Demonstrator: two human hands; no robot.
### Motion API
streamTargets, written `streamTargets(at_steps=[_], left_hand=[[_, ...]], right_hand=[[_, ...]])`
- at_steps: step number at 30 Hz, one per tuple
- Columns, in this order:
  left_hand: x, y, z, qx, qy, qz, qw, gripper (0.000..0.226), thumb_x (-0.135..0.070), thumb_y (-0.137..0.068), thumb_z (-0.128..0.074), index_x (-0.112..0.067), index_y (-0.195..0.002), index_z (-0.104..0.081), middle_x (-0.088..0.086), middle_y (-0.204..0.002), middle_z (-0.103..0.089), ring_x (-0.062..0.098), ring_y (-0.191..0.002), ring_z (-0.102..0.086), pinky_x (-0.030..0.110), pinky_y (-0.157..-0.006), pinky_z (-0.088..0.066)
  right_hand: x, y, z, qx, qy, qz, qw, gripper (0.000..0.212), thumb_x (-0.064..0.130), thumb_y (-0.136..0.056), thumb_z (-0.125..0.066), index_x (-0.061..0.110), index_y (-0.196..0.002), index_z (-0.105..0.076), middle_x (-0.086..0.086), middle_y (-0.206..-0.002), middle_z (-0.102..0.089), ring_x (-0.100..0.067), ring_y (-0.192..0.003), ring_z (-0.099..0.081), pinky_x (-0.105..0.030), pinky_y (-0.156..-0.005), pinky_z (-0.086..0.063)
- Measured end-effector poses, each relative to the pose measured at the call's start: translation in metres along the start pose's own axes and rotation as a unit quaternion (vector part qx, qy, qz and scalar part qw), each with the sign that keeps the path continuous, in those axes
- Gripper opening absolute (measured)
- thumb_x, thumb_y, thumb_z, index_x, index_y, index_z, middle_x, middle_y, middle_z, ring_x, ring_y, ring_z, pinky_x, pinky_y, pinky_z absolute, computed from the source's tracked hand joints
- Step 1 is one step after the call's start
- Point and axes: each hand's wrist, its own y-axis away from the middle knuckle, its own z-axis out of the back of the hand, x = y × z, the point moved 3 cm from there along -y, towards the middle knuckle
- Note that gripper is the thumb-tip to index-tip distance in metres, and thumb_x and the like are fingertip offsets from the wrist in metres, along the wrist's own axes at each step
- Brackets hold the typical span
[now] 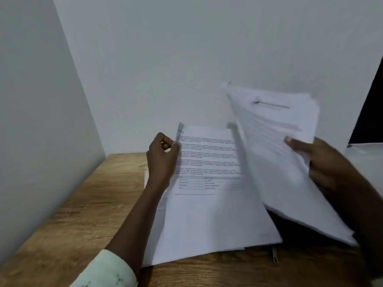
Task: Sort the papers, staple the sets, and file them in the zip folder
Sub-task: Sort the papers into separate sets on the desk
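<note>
Two hands (163,157) (329,168), two paper stacks (209,204) (277,146), one dark folder (294,233), one wooden table (78,214).

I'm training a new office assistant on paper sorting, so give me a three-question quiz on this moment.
1. True or false: the left hand pinches the printed sheet at its upper left edge.
2. Which hand holds up the thick stack? A) the left hand B) the right hand C) neither
3. Fill in: the table has a ____ top.
Key: 1 true; 2 B; 3 wooden.
</note>
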Motion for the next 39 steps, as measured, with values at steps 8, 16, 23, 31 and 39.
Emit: streamTargets(at_steps=[8,16,23,31,39], left_hand=[[0.025,0.015,-0.022,0.114,0.318,0.261,0.904,0.028,-0.007,-0.093,-0.064,-0.015,-0.075,-0.044,0.016,-0.085,-0.068,0.03,-0.074,-0.066,0.047,-0.077,-0.056],[0.013,0.014,-0.031,0.111,0.345,0.241,0.9,0.019,-0.013,-0.096,-0.061,-0.014,-0.082,-0.049,0.006,-0.073,-0.067,0.02,-0.061,-0.063,0.034,-0.062,-0.056],[-0.001,0.017,-0.043,0.17,0.387,0.258,0.869,0.044,-0.047,-0.095,-0.06,-0.003,-0.093,-0.056,0.011,-0.09,-0.067,0.022,-0.076,-0.068,0.032,-0.065,-0.057],[0.03,0.021,-0.029,0.208,-0.246,0.064,0.944,0.087,-0.054,-0.074,-0.079,-0.027,-0.144,-0.036,0.003,-0.145,-0.043,0.024,-0.138,-0.036,0.049,-0.111,-0.035],[0.007,0.058,-0.067,0.401,-0.443,-0.021,0.802,0.137,-0.081,-0.058,-0.07,-0.041,-0.152,0.022,0.003,-0.158,0.036,0.034,-0.143,0.035,0.079,-0.102,0.012]], right_hand=[[-0.042,-0.007,-0.017,0.064,0.094,-0.008,0.993,0.034,0.009,-0.101,-0.051,0.005,-0.134,-0.056,-0.014,-0.13,-0.064,-0.032,-0.118,-0.063,-0.052,-0.102,-0.048],[-0.036,0.001,-0.037,0.087,0.148,-0.022,0.985,0.032,0.015,-0.101,-0.052,0.01,-0.131,-0.06,-0.002,-0.119,-0.071,-0.021,-0.107,-0.069,-0.036,-0.088,-0.058],[-0.042,-0.018,-0.028,0.013,0.05,-0.006,0.999,0.064,0.013,-0.078,-0.072,0.009,-0.137,-0.05,-0.011,-0.129,-0.064,-0.03,-0.118,-0.062,-0.041,-0.091,-0.056],[-0.035,-0.027,0.064,-0.178,0.088,-0.059,0.978,0.034,0.007,-0.099,-0.052,0.005,-0.132,-0.055,-0.011,-0.127,-0.061,-0.019,-0.081,-0.072,-0.017,-0.065,-0.056],[-0.031,-0.032,0.085,-0.195,0.278,-0.106,0.935,0.081,0.064,-0.077,-0.068,0.016,-0.14,-0.051,-0.005,-0.129,-0.061,-0.028,-0.103,-0.058,-0.02,-0.086,-0.047]])
